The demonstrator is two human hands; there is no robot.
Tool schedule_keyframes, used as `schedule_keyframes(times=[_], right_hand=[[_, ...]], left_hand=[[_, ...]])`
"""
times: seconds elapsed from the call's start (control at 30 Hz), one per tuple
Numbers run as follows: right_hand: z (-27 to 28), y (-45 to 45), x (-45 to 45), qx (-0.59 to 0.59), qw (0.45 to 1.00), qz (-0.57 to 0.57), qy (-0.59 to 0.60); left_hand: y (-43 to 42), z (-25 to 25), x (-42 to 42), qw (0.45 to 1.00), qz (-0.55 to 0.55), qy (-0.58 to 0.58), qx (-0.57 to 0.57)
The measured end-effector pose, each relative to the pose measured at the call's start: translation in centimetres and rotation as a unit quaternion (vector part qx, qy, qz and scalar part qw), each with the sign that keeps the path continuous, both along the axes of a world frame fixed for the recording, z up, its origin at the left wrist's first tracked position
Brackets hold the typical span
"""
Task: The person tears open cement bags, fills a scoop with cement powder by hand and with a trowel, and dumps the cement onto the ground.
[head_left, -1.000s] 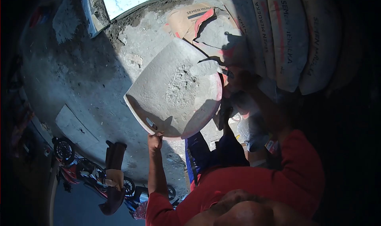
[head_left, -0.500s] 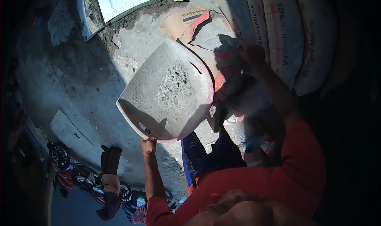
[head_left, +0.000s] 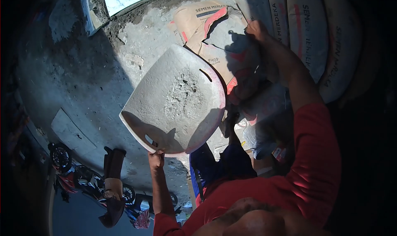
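Note:
My left hand is closed around the near rim of a wide, pale plastic scoop pan, just below one of its handle slots. Lumpy grey cement powder lies in the middle of the pan. Beside the pan's right edge is a torn-open paper cement bag, showing grey powder in its opening. At the bag's upper right edge, my right hand has curled fingers and seems to grip the paper; the fingertips are partly hidden.
Several full cement bags stand in a row at the right. A person's legs in dark blue trousers show below the pan. Motorcycles are parked at lower left. A flat board lies on the concrete floor.
My right hand has moved up and out of shadow along the torn bag's edge. The pan has shifted slightly downward in view, still held by my left hand.

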State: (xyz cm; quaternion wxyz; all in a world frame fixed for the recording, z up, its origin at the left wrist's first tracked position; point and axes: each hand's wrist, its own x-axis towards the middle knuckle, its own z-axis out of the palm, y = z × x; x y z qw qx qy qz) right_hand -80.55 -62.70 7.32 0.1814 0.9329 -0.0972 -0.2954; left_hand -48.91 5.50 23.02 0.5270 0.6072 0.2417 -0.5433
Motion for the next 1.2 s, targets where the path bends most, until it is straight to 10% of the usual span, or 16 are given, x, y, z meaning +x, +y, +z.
schedule_keyframes(times=[0.07,0.23,0.63,0.87,0.93,1.2], right_hand=[[-5.3,-0.1,-1.6,-0.012,0.994,0.014,0.108],[1.1,1.2,4.6,0.077,0.985,0.017,0.156],[1.6,5.8,7.6,0.151,0.871,-0.427,0.193],[3.6,3.3,2.4,0.151,0.933,-0.265,0.19],[4.4,1.6,-0.7,0.365,0.867,-0.329,-0.081],[8.9,0.3,2.1,0.251,0.925,-0.282,0.052]], left_hand=[[1.2,-0.5,0.1,0.999,-0.016,0.035,0.024],[0.6,0.2,0.0,0.999,-0.01,0.013,0.031],[-0.2,0.5,-0.6,0.999,0.019,0.025,0.012],[-0.3,0.3,-0.6,0.999,0.028,0.02,0.02],[0.5,-0.3,-0.5,0.999,0.016,0.028,0.024],[-2.0,1.1,-0.4,0.999,0.025,0.008,0.031]])
